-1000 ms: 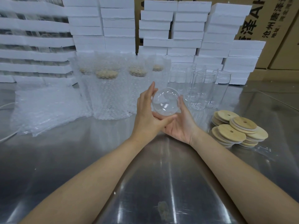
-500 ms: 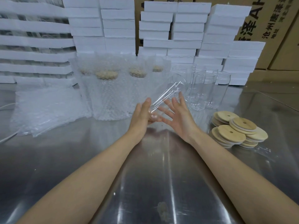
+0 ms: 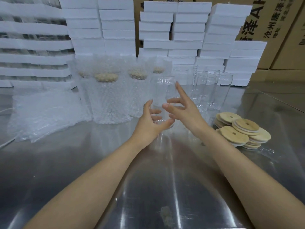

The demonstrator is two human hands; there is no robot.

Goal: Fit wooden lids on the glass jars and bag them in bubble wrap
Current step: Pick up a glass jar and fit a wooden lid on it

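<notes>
A clear glass jar (image 3: 162, 95) stands upright just above the steel table (image 3: 148, 187), without a lid. My left hand (image 3: 151, 121) grips its lower part, thumb in front and fingers curled round the far side. My right hand (image 3: 183, 108) is beside the jar on its right with fingers spread and straight; whether they touch the glass I cannot tell. A heap of round wooden lids (image 3: 242, 131) with centre holes lies to the right. Several bare glass jars (image 3: 206, 90) stand behind my right hand.
Several lidded jars in bubble wrap bags (image 3: 107, 96) stand at the back left of centre. Flat bubble wrap bags (image 3: 46, 113) lie at the left. White foam blocks (image 3: 173, 30) are stacked along the back, with cardboard boxes (image 3: 280, 22) behind at the right.
The jar went from lying with its base toward me, through a tilt, to upright. My right hand came off from under it and spread open; my left hand closed round its lower part.
</notes>
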